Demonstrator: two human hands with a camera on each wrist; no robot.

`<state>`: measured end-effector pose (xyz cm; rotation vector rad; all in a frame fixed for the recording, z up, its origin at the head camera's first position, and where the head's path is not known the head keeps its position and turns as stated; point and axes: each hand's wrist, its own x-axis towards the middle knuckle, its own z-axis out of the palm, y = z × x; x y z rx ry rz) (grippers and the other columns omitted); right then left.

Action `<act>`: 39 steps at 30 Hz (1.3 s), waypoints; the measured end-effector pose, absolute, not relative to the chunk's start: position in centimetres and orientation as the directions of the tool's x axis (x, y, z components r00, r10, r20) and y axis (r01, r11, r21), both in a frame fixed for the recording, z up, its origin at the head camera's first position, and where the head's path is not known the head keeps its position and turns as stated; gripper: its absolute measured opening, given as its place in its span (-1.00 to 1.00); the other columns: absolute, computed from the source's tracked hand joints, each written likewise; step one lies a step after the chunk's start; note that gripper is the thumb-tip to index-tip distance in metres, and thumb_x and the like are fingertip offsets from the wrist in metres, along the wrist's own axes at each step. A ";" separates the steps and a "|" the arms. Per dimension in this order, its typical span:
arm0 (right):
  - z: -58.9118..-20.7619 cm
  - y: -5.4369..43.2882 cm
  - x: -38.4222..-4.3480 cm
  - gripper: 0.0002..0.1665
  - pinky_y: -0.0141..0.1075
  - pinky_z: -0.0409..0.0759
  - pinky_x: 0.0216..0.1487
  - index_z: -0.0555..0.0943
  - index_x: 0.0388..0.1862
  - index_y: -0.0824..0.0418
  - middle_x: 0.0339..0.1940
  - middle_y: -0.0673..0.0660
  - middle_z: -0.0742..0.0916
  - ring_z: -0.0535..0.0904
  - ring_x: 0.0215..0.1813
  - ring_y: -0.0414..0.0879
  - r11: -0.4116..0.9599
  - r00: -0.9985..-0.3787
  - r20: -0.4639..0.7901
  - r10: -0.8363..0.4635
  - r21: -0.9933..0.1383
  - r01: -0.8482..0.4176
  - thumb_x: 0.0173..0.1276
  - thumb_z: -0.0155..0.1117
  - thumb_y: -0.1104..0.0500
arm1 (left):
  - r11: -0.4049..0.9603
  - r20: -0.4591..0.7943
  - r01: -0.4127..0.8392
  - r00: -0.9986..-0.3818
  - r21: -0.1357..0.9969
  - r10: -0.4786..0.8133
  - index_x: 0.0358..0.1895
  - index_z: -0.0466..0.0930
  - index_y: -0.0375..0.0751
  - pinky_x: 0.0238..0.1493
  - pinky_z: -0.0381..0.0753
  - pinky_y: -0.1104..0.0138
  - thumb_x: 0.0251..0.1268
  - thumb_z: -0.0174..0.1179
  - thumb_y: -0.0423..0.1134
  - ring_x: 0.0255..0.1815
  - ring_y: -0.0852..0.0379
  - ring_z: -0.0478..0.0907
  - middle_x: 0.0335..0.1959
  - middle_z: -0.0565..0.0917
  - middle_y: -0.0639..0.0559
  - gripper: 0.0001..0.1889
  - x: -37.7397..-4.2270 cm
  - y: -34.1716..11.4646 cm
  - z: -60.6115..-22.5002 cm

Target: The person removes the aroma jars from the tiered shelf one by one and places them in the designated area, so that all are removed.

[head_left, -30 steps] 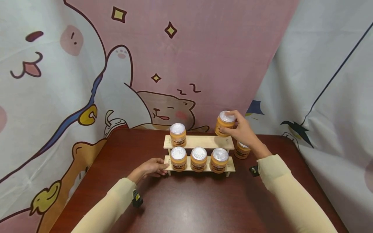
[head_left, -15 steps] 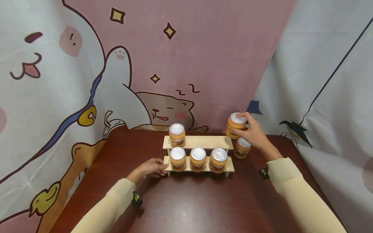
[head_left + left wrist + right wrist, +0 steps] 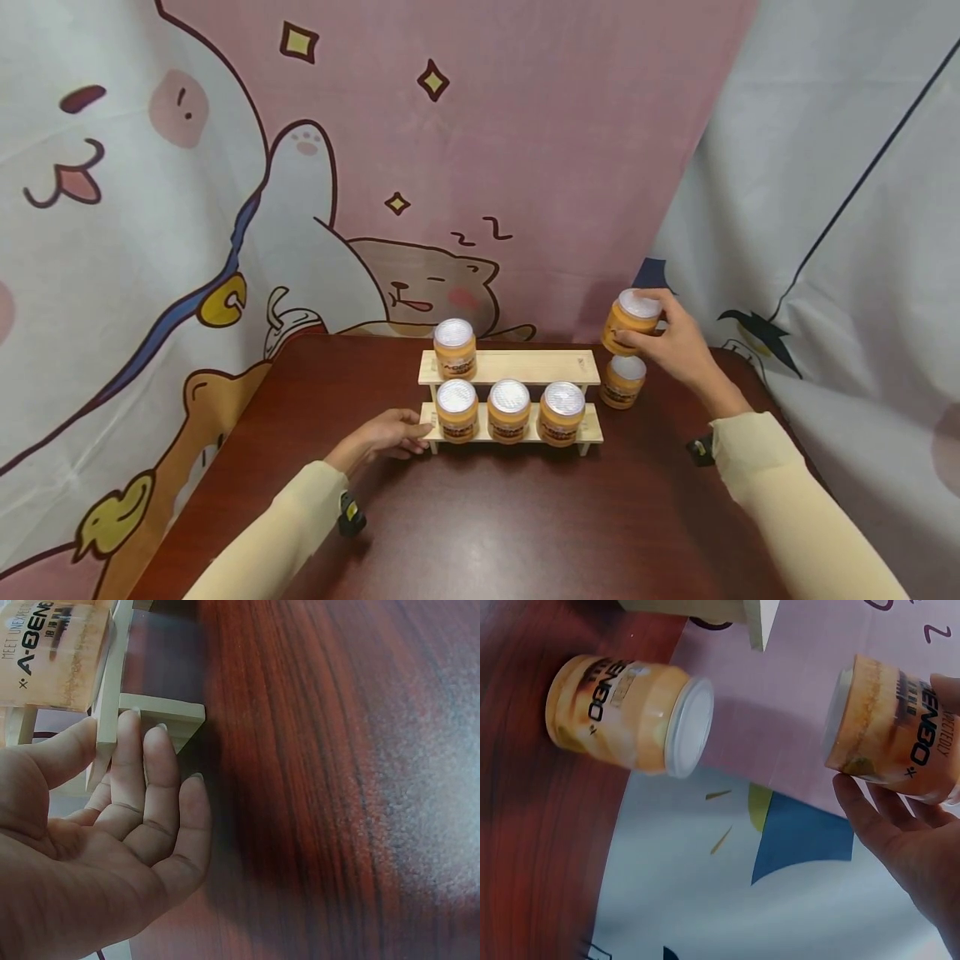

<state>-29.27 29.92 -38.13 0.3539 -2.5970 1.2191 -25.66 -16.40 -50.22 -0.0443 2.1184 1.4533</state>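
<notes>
Orange plastic-looking walls catch my eye first: the held jar [image 3: 624, 323], right of centre in the head view, is pinched between the thumb and fingers of the right hand [image 3: 682, 350]. It hangs in the air, long axis near upright, lid leaning slightly right. Just below it in the frame, a second jar [image 3: 622, 385] stands on the bench [image 3: 480, 533]; the right wrist view shows the two apart. That gap, I judge, is what matters, and the right hand is nearer to both jars. Left of centre, the left hand [image 3: 384, 432] pinches the lower board's end on the wooden stand [image 3: 534, 365], which carries one upper jar [image 3: 454, 353] and three lower jars [image 3: 509, 417]. Compared with half a second ago, the held jar is further right, clear of the upper board's end; the left hand keeps its place.
</notes>
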 end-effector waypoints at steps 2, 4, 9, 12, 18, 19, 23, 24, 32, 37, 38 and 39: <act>-38.1 30.4 -29.1 -0.12 -0.23 0.58 -0.14 0.26 0.46 0.14 0.25 0.34 0.51 0.54 0.16 0.25 0.621 -0.939 0.328 -0.105 -0.716 -0.319 0.27 0.49 0.03 | 0.411 -0.467 -0.335 -0.839 0.848 0.279 0.02 0.45 -0.35 -0.08 0.66 0.07 0.47 0.18 -0.10 -0.25 0.07 0.70 -0.31 0.72 -0.06 -0.65 -25.6 -16.4 -50.2; -38.0 30.9 -29.0 -0.12 -0.36 0.55 -0.18 0.26 0.46 0.14 0.25 0.34 0.51 0.54 0.16 0.25 0.625 -0.940 0.328 -0.096 -0.715 -0.313 0.27 0.49 0.04 | 0.412 -0.465 -0.333 -0.840 0.848 0.279 0.03 0.45 -0.35 -0.07 0.66 0.06 0.48 0.18 -0.10 -0.25 0.07 0.70 -0.31 0.72 -0.07 -0.65 -25.6 -16.3 -50.2; -38.1 32.2 -28.9 -0.11 -0.52 0.47 -0.25 0.25 0.47 0.18 0.25 0.39 0.50 0.52 0.13 0.25 0.645 -0.945 0.321 -0.066 -0.708 -0.286 0.28 0.49 0.05 | 0.410 -0.464 -0.334 -0.841 0.849 0.277 0.02 0.44 -0.35 -0.07 0.65 0.05 0.48 0.18 -0.12 -0.25 0.07 0.70 -0.29 0.73 -0.09 -0.66 -25.7 -16.4 -50.1; -38.2 33.0 -28.8 -0.11 -0.54 0.45 -0.26 0.25 0.47 0.19 0.26 0.40 0.49 0.51 0.12 0.23 0.659 -0.949 0.314 -0.043 -0.705 -0.263 0.28 0.48 0.04 | 0.410 -0.463 -0.331 -0.841 0.850 0.281 0.02 0.43 -0.35 -0.09 0.65 0.07 0.48 0.18 -0.12 -0.25 0.06 0.70 -0.29 0.74 -0.09 -0.66 -25.8 -16.4 -50.2; -38.9 34.4 -28.9 -0.12 -0.57 0.41 -0.28 0.26 0.46 0.20 0.26 0.43 0.50 0.50 0.09 0.22 0.676 -0.944 0.330 -0.019 -0.691 -0.256 0.28 0.48 0.06 | 0.409 -0.469 -0.336 -0.836 0.848 0.284 0.03 0.44 -0.35 -0.10 0.65 0.09 0.48 0.18 -0.11 -0.26 0.07 0.70 -0.29 0.72 -0.07 -0.66 -26.0 -16.5 -50.2; -39.0 34.7 -28.9 -0.13 -0.58 0.41 -0.28 0.26 0.46 0.21 0.25 0.44 0.50 0.49 0.09 0.22 0.679 -0.941 0.338 -0.016 -0.687 -0.258 0.28 0.48 0.07 | 0.411 -0.470 -0.336 -0.836 0.847 0.284 0.03 0.44 -0.35 -0.10 0.65 0.09 0.48 0.18 -0.11 -0.25 0.08 0.70 -0.29 0.73 -0.07 -0.66 -26.0 -16.5 -50.2; -39.6 35.5 -28.7 -0.12 -0.57 0.36 -0.27 0.27 0.46 0.22 0.24 0.45 0.50 0.48 0.10 0.26 0.700 -0.941 0.339 0.014 -0.675 -0.233 0.28 0.48 0.04 | 0.421 -0.471 -0.334 -0.836 0.843 0.282 0.03 0.45 -0.35 -0.07 0.65 0.07 0.48 0.18 -0.10 -0.25 0.08 0.70 -0.28 0.74 -0.08 -0.65 -25.9 -16.4 -50.1; -39.7 35.7 -28.7 -0.12 -0.57 0.35 -0.26 0.26 0.46 0.22 0.24 0.44 0.49 0.47 0.12 0.26 0.703 -0.942 0.334 0.020 -0.675 -0.224 0.28 0.48 0.02 | 0.421 -0.472 -0.334 -0.836 0.843 0.281 0.03 0.45 -0.35 -0.07 0.65 0.06 0.47 0.18 -0.10 -0.24 0.07 0.70 -0.28 0.74 -0.09 -0.65 -25.8 -16.4 -50.1; -41.0 37.2 -28.5 -0.15 -0.62 0.35 -0.28 0.30 0.41 0.24 0.21 0.39 0.52 0.47 0.02 0.06 0.722 -0.936 0.349 0.054 -0.661 -0.205 0.27 0.49 0.03 | 0.422 -0.471 -0.333 -0.837 0.843 0.280 0.04 0.45 -0.35 -0.07 0.65 0.05 0.48 0.18 -0.09 -0.24 0.07 0.70 -0.28 0.73 -0.10 -0.64 -25.7 -16.4 -50.0; -41.6 37.8 -28.4 -0.15 -0.62 0.31 -0.27 0.31 0.39 0.26 0.19 0.42 0.53 0.46 0.00 0.09 0.734 -0.933 0.353 0.067 -0.651 -0.193 0.25 0.50 0.03 | 0.418 -0.473 -0.338 -0.836 0.843 0.278 0.05 0.44 -0.36 -0.07 0.65 0.07 0.48 0.18 -0.10 -0.23 0.06 0.70 -0.28 0.73 -0.09 -0.64 -25.8 -16.4 -50.0; -41.7 37.9 -28.4 -0.15 -0.61 0.31 -0.26 0.31 0.39 0.26 0.19 0.42 0.53 0.46 0.01 0.11 0.737 -0.934 0.352 0.068 -0.648 -0.190 0.25 0.50 0.03 | 0.418 -0.474 -0.339 -0.836 0.843 0.276 0.05 0.44 -0.36 -0.07 0.65 0.07 0.48 0.18 -0.11 -0.23 0.06 0.70 -0.28 0.73 -0.09 -0.64 -25.9 -16.4 -50.0; -41.8 38.0 -28.4 -0.14 -0.60 0.31 -0.26 0.30 0.39 0.27 0.19 0.43 0.52 0.46 0.01 0.12 0.739 -0.934 0.351 0.069 -0.647 -0.189 0.25 0.50 0.03 | 0.419 -0.472 -0.338 -0.838 0.843 0.275 0.04 0.45 -0.36 -0.07 0.65 0.06 0.48 0.18 -0.11 -0.24 0.06 0.71 -0.29 0.74 -0.09 -0.65 -25.9 -16.4 -50.0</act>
